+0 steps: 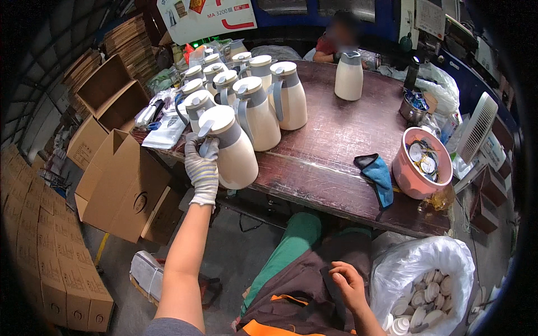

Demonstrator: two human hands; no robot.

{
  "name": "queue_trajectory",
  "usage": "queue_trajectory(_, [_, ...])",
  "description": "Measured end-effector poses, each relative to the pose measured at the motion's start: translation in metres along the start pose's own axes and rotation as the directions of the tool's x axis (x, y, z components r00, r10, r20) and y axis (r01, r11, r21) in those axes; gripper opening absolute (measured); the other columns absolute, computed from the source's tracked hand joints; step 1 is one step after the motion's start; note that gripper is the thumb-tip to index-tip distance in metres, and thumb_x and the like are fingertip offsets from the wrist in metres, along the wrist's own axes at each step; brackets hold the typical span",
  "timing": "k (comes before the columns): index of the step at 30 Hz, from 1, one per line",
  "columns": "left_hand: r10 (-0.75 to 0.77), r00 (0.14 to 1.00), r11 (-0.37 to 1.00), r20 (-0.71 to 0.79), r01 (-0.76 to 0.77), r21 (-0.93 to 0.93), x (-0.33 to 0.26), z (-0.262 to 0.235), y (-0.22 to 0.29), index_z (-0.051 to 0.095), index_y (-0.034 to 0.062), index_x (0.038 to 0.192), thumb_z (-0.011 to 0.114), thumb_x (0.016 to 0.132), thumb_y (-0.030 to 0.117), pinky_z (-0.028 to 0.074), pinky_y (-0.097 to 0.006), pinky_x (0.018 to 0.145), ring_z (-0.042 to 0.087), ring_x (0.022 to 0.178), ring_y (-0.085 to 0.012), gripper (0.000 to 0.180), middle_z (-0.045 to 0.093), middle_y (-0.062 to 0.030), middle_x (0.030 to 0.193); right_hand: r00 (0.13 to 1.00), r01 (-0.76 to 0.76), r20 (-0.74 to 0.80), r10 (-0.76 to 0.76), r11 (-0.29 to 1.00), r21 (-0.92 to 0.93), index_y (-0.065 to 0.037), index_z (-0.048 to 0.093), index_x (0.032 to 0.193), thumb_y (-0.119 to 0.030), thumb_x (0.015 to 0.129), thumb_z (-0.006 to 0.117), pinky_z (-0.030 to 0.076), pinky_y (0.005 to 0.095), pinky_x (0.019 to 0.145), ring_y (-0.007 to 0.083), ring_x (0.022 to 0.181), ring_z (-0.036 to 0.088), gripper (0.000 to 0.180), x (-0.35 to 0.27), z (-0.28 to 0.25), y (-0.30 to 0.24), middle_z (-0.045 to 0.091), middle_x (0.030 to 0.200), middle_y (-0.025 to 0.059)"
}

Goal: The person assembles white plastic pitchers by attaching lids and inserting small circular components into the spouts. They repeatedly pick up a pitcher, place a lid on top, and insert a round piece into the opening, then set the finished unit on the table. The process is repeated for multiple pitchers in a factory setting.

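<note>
My left hand (203, 168), in a striped knit glove, is wrapped round the grey handle of a cream vacuum jug (237, 159) with a white lid and grey collar. This jug stands upright at the table's near left edge. Right behind it, several similar jugs (259, 120) are grouped together, handles mostly turned to the left. My bare right hand (348, 285) hovers over my lap beside the dark apron, fingers loosely bent, with nothing visible in it. To its right, a clear plastic bag (386, 269) holds many white lids (432, 294).
A lidless jug (349, 78) stands at the far side near a seated person (330, 47). On the table's right are a blue cloth mask (381, 182), a pink bucket (408, 171) and a metal pot (413, 113). Cardboard boxes (126, 190) crowd the left; a white fan (477, 131) stands right.
</note>
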State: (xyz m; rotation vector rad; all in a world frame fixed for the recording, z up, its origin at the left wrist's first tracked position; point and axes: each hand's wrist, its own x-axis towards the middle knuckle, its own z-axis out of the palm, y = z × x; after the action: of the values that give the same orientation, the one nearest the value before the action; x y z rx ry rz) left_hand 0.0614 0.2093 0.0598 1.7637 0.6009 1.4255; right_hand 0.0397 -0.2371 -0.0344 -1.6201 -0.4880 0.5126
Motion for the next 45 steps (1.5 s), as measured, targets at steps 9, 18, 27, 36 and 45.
queue_trajectory(9, [-0.111, 0.992, 0.987, -0.052, 0.116, 0.111, -0.048, 0.036, -0.055, 0.043, -0.0011, 0.131, 0.079, 0.077, 0.016, 0.048, -0.035, 0.085, 0.059, 0.094, -0.0228, 0.067, 0.058, -0.0148, 0.119, 0.998, -0.050, -0.022, 0.051, 0.998, 0.047, 0.002, 0.066, 0.100, -0.013, 0.094, 0.055, 0.045, 0.0237, 0.079, 0.0114, 0.090, 0.058, 0.019, 0.000, -0.007, 0.033, 0.062, 0.114, 0.0068])
queue_trajectory(18, [0.050, 0.944, 0.825, 0.327, -0.223, 0.519, -0.132, 0.038, -0.104, 0.062, 0.0046, 0.105, 0.073, 0.075, 0.017, 0.047, -0.043, 0.089, 0.060, 0.097, -0.0334, 0.035, 0.062, -0.0161, 0.105, 0.982, -0.177, -0.040, 0.186, 0.972, 0.157, 0.002, 0.066, 0.099, -0.013, 0.094, 0.057, 0.046, 0.0274, 0.088, 0.0154, 0.099, 0.060, 0.018, 0.002, -0.006, 0.034, 0.065, 0.110, 0.0092])
queue_trajectory(27, [-0.109, 0.931, 0.659, 0.350, -0.196, 0.726, -0.053, 0.056, -0.126, 0.061, 0.0000, 0.106, 0.067, 0.079, 0.023, 0.048, -0.045, 0.088, 0.059, 0.099, -0.0395, 0.036, 0.064, -0.0220, 0.104, 0.973, -0.208, -0.041, 0.228, 0.935, 0.287, 0.003, 0.065, 0.106, -0.017, 0.097, 0.054, 0.046, 0.0244, 0.079, 0.0121, 0.089, 0.061, 0.024, 0.016, -0.009, 0.049, 0.067, 0.102, 0.0072])
queue_trajectory(36, [0.136, 0.751, 0.911, 0.647, -0.351, 0.215, -0.083, 0.173, -0.062, 0.064, 0.0073, 0.106, 0.064, 0.082, 0.021, 0.049, -0.043, 0.084, 0.063, 0.092, -0.0333, 0.027, 0.066, -0.0154, 0.098, 0.939, 0.065, -0.335, -0.074, 0.997, -0.037, 0.001, 0.063, 0.092, -0.015, 0.096, 0.053, 0.047, 0.0279, 0.073, 0.0152, 0.078, 0.061, 0.019, 0.128, -0.097, 0.021, 0.065, 0.087, 0.0073])
queue_trajectory(45, [0.197, 0.576, 0.751, 0.793, -0.609, 0.256, -0.006, 0.379, 0.003, 0.053, 0.0173, 0.125, 0.064, 0.082, 0.023, 0.048, -0.046, 0.091, 0.058, 0.107, -0.0344, 0.045, 0.058, -0.0164, 0.116, 0.818, 0.177, -0.305, -0.488, 0.718, -0.674, -0.005, 0.064, 0.082, -0.016, 0.087, 0.062, 0.046, 0.0431, 0.062, 0.0354, 0.073, 0.061, 0.012, 0.194, -0.141, 0.062, 0.063, 0.079, 0.0141])
